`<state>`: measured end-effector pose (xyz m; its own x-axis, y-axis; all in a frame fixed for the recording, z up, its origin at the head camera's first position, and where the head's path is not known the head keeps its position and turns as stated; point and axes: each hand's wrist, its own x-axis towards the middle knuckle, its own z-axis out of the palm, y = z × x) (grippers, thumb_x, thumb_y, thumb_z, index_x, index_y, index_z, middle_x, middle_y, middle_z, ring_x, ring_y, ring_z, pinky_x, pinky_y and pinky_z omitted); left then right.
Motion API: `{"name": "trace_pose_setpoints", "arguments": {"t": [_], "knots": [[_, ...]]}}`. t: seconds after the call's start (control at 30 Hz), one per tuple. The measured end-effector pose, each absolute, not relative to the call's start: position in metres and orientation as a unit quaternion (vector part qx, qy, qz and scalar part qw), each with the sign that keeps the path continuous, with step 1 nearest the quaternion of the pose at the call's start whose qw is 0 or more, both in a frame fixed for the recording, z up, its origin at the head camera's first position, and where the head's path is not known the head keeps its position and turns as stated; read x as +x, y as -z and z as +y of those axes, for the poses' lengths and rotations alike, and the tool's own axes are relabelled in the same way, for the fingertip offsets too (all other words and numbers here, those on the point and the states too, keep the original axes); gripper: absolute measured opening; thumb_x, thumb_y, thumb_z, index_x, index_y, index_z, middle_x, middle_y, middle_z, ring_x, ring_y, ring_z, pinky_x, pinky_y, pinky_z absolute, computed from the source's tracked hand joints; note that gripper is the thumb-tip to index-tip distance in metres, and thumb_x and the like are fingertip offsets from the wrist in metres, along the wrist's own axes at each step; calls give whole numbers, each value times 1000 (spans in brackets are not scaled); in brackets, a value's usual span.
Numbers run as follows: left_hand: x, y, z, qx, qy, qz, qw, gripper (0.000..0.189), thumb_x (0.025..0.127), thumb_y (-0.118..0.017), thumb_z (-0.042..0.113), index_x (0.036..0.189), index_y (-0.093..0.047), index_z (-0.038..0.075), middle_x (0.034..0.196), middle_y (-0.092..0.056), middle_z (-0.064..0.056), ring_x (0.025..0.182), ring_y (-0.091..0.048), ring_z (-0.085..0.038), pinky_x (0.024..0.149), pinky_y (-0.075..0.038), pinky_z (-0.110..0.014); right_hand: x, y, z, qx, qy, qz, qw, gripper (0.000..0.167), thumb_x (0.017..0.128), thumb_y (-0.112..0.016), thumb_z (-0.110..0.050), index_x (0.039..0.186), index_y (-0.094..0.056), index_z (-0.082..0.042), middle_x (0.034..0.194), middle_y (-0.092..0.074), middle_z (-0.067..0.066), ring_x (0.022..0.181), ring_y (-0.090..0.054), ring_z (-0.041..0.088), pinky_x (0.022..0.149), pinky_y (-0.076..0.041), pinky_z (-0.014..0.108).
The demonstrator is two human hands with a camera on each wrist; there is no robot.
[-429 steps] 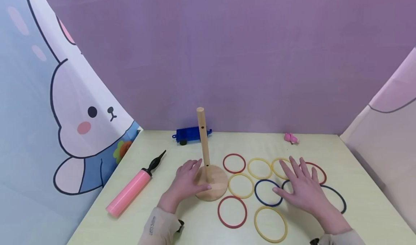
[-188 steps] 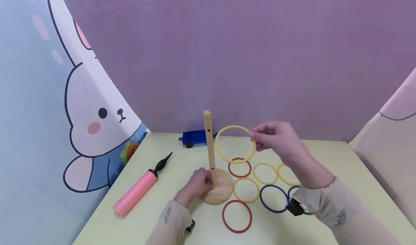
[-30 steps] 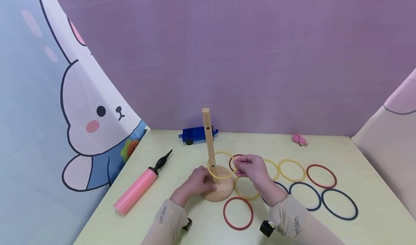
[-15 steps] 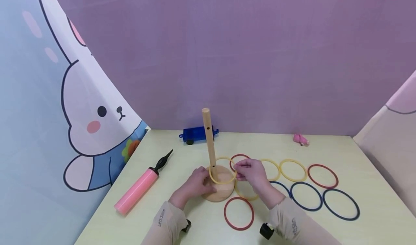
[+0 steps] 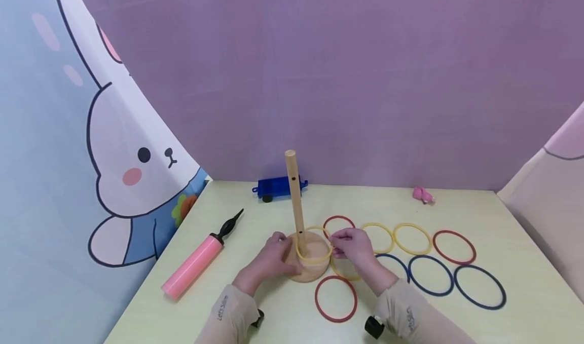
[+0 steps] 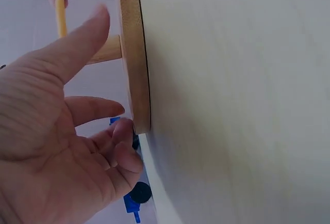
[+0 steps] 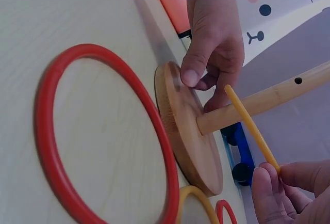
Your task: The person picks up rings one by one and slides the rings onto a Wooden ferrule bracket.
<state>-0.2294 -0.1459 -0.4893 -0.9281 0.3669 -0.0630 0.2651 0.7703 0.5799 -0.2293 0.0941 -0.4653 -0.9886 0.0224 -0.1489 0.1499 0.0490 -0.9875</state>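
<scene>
A wooden peg (image 5: 295,197) rises from a round wooden base (image 5: 315,273). My right hand (image 5: 355,245) pinches a yellow ring (image 7: 252,128) at its right side between thumb and fingers. The ring loops around the lower peg, held above the base in the right wrist view. My left hand (image 5: 269,260) is at the base's left edge, its fingers loosely bent. In the left wrist view, the left thumb (image 6: 85,41) points out straight, apart from the bent fingers near the base's rim.
Red rings (image 5: 335,322), other yellow rings (image 5: 412,224) and blue rings (image 5: 431,295) lie flat right of the base. A pink hand pump (image 5: 192,268) lies at left. Behind the peg is a blue toy trailer (image 5: 274,187); a small pink toy (image 5: 423,195) sits back right.
Since the first frame, my right hand has lifted a yellow ring from the table's front and brought it around the peg. During the last second it lowers further; my left hand shifts slightly left.
</scene>
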Motion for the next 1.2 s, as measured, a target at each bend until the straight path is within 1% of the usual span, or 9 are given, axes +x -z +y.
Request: {"name": "trace_pose_setpoints", "arguments": {"t": [0.07,0.13,0.23,0.33,0.57,0.67,0.87,1.0,1.2], "knots": [[-228,489,-147,168,-278,942,87,98,70,-86,44,147,-41,4,134,-41,-14,117,-42,-28,98,-42,-45,-230,467,94,59,681,728,48,12,86,-69,4,94,-65,12,82,-67,22,58,-65,22,60,-58,37],[-228,489,-148,168,-262,946,88,105,67,-87,48,148,-39,2,142,-37,-18,126,-39,-32,104,-38,-48,-231,470,93,59,678,731,50,11,86,-68,5,94,-66,12,83,-68,23,58,-65,21,59,-58,36],[-228,490,-149,166,-244,951,94,114,63,-87,52,148,-35,-1,147,-34,-19,131,-36,-35,108,-34,-49,-233,475,92,57,675,734,55,11,85,-67,6,94,-66,13,81,-68,24,57,-64,20,57,-57,34],[-229,491,-150,167,-234,953,99,116,61,-88,53,149,-34,-1,145,-35,-18,130,-36,-34,108,-35,-48,-235,479,89,58,674,734,59,12,85,-66,7,95,-65,14,78,-68,22,56,-63,18,56,-57,32],[-229,493,-149,163,-223,956,99,116,59,-88,54,148,-36,-1,132,-41,-16,118,-42,-30,102,-40,-47,-238,487,78,53,666,741,66,11,87,-66,6,96,-65,13,86,-67,24,56,-63,18,58,-57,34],[-228,492,-147,163,-214,958,99,116,60,-88,54,147,-37,-2,129,-42,-15,116,-43,-29,101,-41,-47,-240,490,75,52,666,741,68,12,86,-65,7,96,-64,13,83,-67,22,56,-63,19,57,-57,34],[-227,490,-145,165,-205,959,103,116,60,-88,53,147,-36,-4,129,-42,-16,116,-43,-29,101,-41,-46,-241,492,71,46,663,744,65,11,85,-66,9,95,-65,13,80,-67,21,55,-64,18,56,-57,32],[-226,491,-145,165,-206,958,108,116,61,-88,53,147,-35,-4,130,-41,-16,116,-42,-29,101,-42,-46,-240,493,70,37,641,764,60,10,85,-68,7,93,-66,11,78,-68,18,57,-65,19,56,-57,33],[-225,486,-146,164,-207,958,110,114,63,-87,54,147,-36,-4,129,-41,-15,115,-43,-28,100,-42,-46,-238,489,73,21,595,802,42,5,85,-70,1,89,-70,5,75,-68,11,61,-66,20,57,-57,31]]}}
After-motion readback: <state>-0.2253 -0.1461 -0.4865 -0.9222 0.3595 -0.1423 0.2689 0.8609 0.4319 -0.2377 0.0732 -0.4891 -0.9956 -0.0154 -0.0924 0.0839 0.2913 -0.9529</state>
